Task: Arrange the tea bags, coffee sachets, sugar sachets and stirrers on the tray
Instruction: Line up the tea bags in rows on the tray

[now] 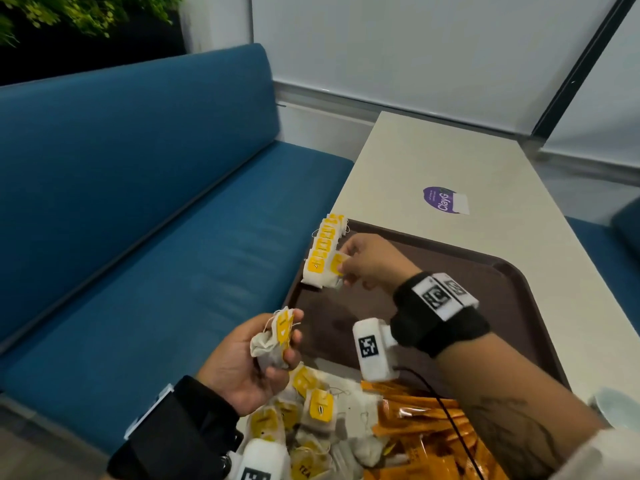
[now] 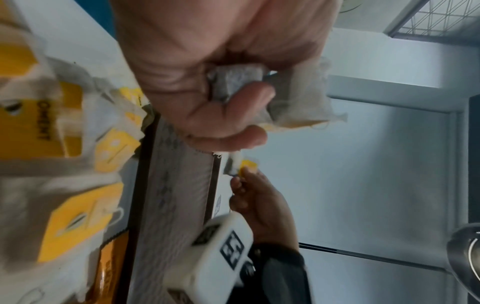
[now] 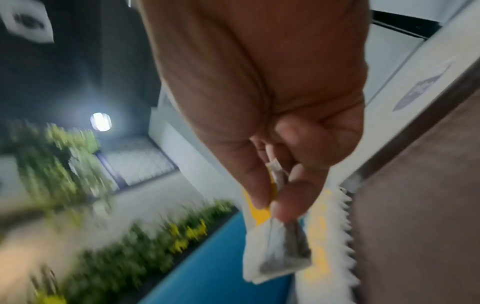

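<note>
A dark brown tray (image 1: 502, 282) lies on the cream table. Along its far left rim stands a row of tea bags (image 1: 323, 249) with yellow tags. My right hand (image 1: 363, 261) pinches one tea bag (image 1: 336, 268) at the near end of that row; the right wrist view shows the same tea bag (image 3: 278, 253) hanging from thumb and fingertips (image 3: 285, 207) beside the row (image 3: 327, 236). My left hand (image 1: 256, 355) grips a small bunch of tea bags (image 1: 273, 341) beside the tray's left edge, and these tea bags (image 2: 293, 98) show between curled fingers (image 2: 233, 102).
A loose heap of tea bags (image 1: 311, 420) and orange sachets (image 1: 422, 431) covers the tray's near end. A purple sticker (image 1: 441, 200) is on the table beyond the tray. A blue bench (image 1: 138, 220) runs along the left. A pale cup rim (image 1: 613, 407) shows at right.
</note>
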Action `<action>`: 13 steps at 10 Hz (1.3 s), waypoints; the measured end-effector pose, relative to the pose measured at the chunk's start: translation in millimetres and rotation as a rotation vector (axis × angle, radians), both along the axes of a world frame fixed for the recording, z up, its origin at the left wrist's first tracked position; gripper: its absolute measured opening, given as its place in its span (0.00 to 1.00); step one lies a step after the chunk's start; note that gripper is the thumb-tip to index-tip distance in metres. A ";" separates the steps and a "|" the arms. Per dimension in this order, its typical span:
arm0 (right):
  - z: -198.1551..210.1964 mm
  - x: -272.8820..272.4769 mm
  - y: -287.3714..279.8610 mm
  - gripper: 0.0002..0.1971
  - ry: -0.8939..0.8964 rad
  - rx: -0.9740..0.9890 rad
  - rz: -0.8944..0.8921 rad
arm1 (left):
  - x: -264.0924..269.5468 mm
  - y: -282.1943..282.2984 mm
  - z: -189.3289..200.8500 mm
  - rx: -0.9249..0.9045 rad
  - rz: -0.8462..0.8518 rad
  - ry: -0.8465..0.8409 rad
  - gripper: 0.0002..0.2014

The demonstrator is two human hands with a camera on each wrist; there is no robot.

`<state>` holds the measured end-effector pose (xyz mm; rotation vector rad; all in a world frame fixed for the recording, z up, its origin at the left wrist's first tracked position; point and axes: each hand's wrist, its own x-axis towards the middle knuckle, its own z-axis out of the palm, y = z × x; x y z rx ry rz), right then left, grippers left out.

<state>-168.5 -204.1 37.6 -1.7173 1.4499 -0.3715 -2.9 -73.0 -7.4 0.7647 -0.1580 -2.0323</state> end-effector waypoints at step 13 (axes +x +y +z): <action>18.7 2.7 95.3 0.08 -0.481 0.101 0.311 | -22.3 5.8 9.7 0.038 -0.036 -0.263 0.08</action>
